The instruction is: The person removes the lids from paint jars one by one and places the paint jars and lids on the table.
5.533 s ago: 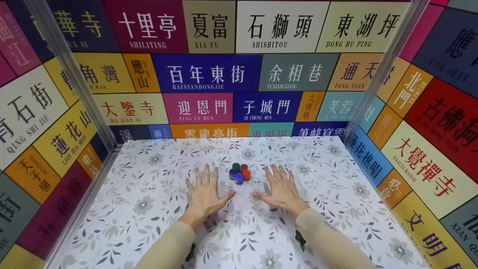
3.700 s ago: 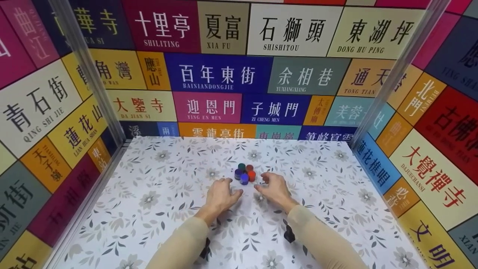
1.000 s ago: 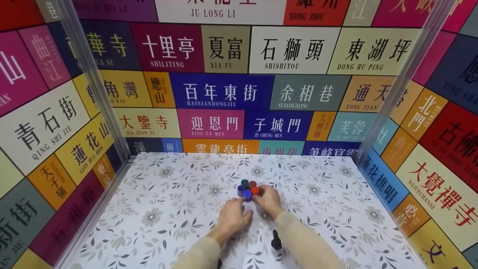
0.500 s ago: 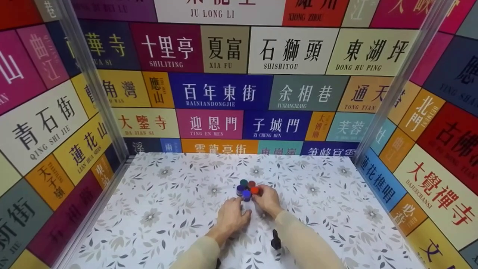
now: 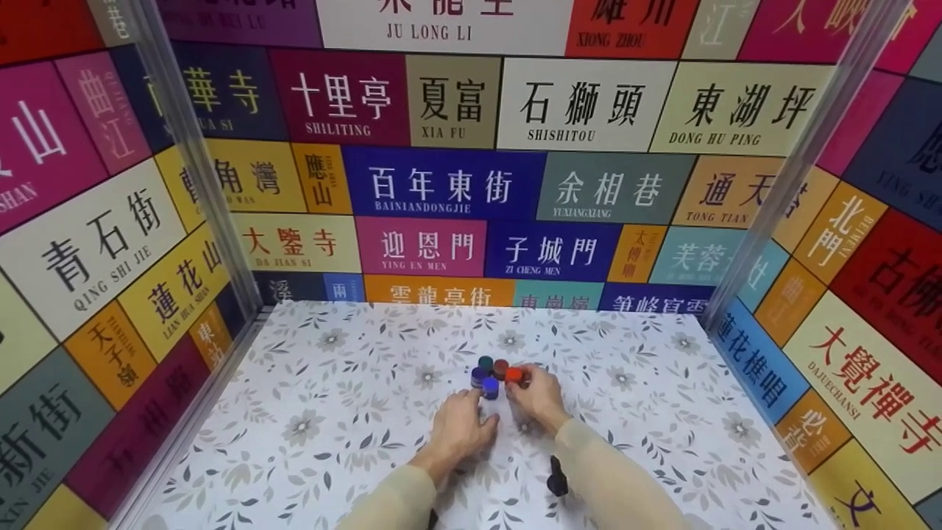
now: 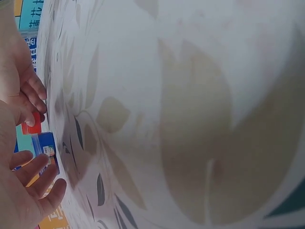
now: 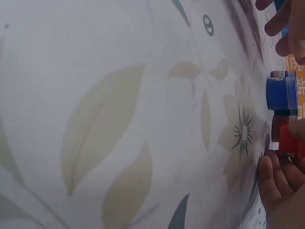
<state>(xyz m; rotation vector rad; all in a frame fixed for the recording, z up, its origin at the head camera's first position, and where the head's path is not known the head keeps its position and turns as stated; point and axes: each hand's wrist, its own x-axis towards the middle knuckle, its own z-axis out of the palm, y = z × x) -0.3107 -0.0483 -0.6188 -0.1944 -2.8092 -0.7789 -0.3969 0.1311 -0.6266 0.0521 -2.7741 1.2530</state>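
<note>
Several small paint pots stand in a cluster mid-table. My right hand pinches the orange-red paint pot between thumb and fingers, at the cluster's right side. In the right wrist view, this red pot appears in front of a brown one. Nearest to me is the bright blue paint pot. My left hand lies close to it with loosely bent, spread fingers, holding nothing; whether a fingertip touches it I cannot tell. Behind are a dark blue pot, a green pot and a brown pot.
The table wears a white cover with grey leaves and flowers. Colourful sign-covered walls rise at its back and both sides. A black object shows beside my right sleeve.
Both hands, flat beside the cluster at first, have moved in to the pots. My right hand has taken hold of the orange-red pot and shifted it slightly right, away from the blue one.
</note>
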